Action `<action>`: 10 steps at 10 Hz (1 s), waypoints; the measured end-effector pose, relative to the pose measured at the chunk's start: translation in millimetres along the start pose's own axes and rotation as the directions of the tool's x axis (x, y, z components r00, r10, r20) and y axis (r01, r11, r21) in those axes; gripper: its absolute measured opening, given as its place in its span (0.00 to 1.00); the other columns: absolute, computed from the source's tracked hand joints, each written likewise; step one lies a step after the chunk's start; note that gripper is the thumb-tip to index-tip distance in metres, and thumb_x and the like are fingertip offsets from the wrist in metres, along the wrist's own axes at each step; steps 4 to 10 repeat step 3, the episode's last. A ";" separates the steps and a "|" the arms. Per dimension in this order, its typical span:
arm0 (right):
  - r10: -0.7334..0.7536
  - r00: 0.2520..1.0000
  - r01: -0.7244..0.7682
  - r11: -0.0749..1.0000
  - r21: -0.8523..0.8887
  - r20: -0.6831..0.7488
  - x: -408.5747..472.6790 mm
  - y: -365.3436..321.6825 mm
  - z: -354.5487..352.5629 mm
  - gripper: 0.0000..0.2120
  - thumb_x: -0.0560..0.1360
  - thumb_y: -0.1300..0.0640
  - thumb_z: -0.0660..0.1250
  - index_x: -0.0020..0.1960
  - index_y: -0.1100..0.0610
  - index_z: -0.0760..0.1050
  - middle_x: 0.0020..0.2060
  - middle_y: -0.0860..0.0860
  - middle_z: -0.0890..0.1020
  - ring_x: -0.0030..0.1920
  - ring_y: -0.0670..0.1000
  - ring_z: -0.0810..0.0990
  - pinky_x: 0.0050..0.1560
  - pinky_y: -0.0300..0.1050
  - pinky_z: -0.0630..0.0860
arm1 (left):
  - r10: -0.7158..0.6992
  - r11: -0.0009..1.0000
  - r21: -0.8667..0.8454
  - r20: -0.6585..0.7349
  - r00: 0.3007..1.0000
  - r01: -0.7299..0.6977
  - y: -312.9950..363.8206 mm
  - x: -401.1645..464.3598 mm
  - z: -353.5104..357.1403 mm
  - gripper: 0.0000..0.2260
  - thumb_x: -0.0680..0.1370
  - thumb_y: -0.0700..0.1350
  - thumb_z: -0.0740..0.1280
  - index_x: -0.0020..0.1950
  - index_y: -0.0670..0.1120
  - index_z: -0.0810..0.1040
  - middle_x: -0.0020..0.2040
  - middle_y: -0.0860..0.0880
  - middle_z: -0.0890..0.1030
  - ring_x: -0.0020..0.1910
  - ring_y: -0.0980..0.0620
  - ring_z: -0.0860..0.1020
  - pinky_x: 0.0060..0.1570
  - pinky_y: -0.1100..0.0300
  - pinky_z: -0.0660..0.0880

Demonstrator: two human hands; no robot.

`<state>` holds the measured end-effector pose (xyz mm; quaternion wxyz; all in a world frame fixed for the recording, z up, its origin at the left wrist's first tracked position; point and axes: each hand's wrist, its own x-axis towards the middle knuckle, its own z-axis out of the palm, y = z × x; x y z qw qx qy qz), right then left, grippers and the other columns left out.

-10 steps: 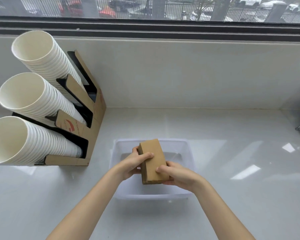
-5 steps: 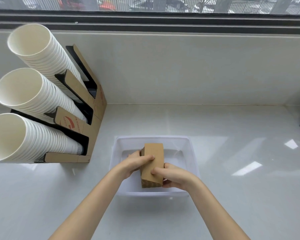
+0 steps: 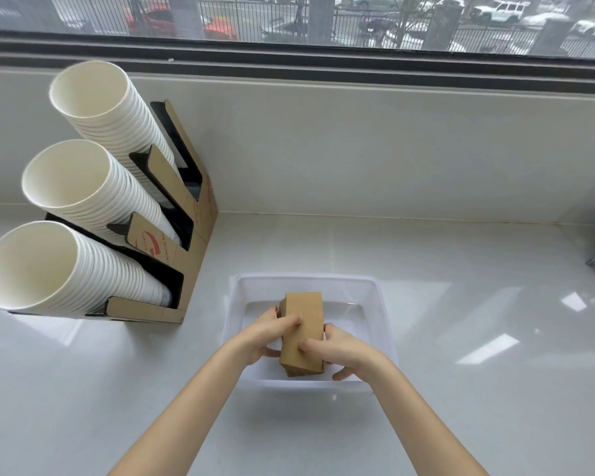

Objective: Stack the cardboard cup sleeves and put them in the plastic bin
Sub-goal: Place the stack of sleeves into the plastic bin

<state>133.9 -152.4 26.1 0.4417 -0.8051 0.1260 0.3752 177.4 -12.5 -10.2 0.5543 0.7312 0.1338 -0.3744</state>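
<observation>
A: Where's our stack of cardboard sleeves (image 3: 302,333)?

B: Inside the plastic bin (image 3: 380,316), long axis running away from us. We hold it with 2 hands: left hand (image 3: 272,333) and right hand (image 3: 337,350), fingers closed on opposite sides.

A: Touching the bin's floor?

B: Can't tell (near end hidden).

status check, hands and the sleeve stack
Left hand and right hand both clamp brown cardboard sleeve stack. Stack inside clear plastic bin. Nothing blocking.

Soft daylight is pouring through the wide glass window (image 3: 323,18), glaring on the glossy white countertop (image 3: 495,348) right of the hands; edges are bending.
</observation>
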 end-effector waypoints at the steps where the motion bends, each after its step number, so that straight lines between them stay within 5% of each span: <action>1: 0.003 0.999 -0.007 0.997 -0.073 -0.048 -4.5 -1.3 -1.7 0.22 0.74 0.49 0.58 0.66 0.55 0.63 0.61 0.54 0.73 0.58 0.54 0.72 0.61 0.51 0.72 | -0.020 0.998 0.057 -0.025 0.999 0.021 0.6 -2.2 -3.4 0.24 0.76 0.51 0.60 0.69 0.46 0.60 0.69 0.47 0.67 0.65 0.47 0.68 0.62 0.48 0.70; 3: -0.091 0.974 0.054 0.982 -0.179 -0.207 -19.8 -12.0 -17.0 0.32 0.75 0.50 0.59 0.73 0.60 0.50 0.73 0.57 0.61 0.71 0.55 0.63 0.65 0.44 0.64 | 0.042 0.971 0.239 -0.101 0.994 -0.016 18.3 -23.0 -18.3 0.32 0.74 0.55 0.60 0.73 0.44 0.52 0.76 0.46 0.55 0.73 0.45 0.58 0.69 0.49 0.60; 10: -0.091 0.974 0.054 0.982 -0.179 -0.207 -19.8 -12.0 -17.0 0.32 0.75 0.50 0.59 0.73 0.60 0.50 0.73 0.57 0.61 0.71 0.55 0.63 0.65 0.44 0.64 | 0.042 0.971 0.239 -0.101 0.994 -0.016 18.3 -23.0 -18.3 0.32 0.74 0.55 0.60 0.73 0.44 0.52 0.76 0.46 0.55 0.73 0.45 0.58 0.69 0.49 0.60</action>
